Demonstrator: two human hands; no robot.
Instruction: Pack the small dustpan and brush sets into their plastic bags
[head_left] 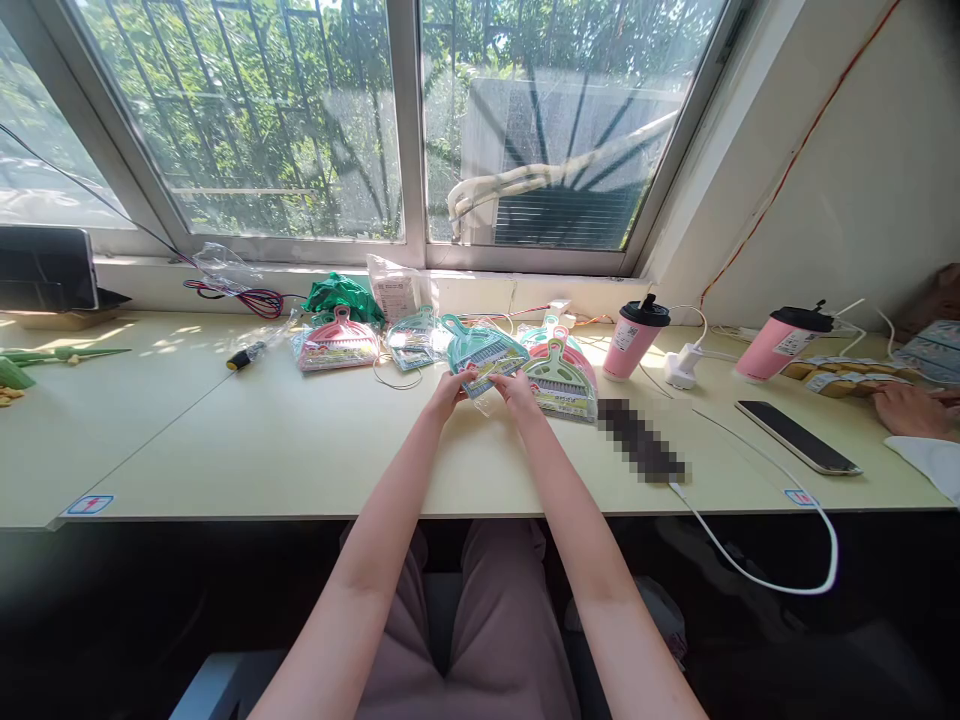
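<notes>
Both my hands are closed on a small teal dustpan-and-brush set (480, 347) in clear wrapping, held tilted above the table. My left hand (451, 388) grips its lower left edge, and my right hand (515, 388) pinches the lower right edge. Just right of it lies a green dustpan set (559, 375), overlapping a pink one (585, 362) behind. To the left is another teal dustpan set (412, 333), and beyond that a pink dustpan set (341, 340) in plastic.
A green plastic bag (343, 297), a screwdriver (247, 355) and cables lie at the left. On the right are two pink cups (634, 340), a white charger (682, 367), a phone (796, 437) and a blurred-out object (642, 440). Another person's hand (911, 410) rests at far right.
</notes>
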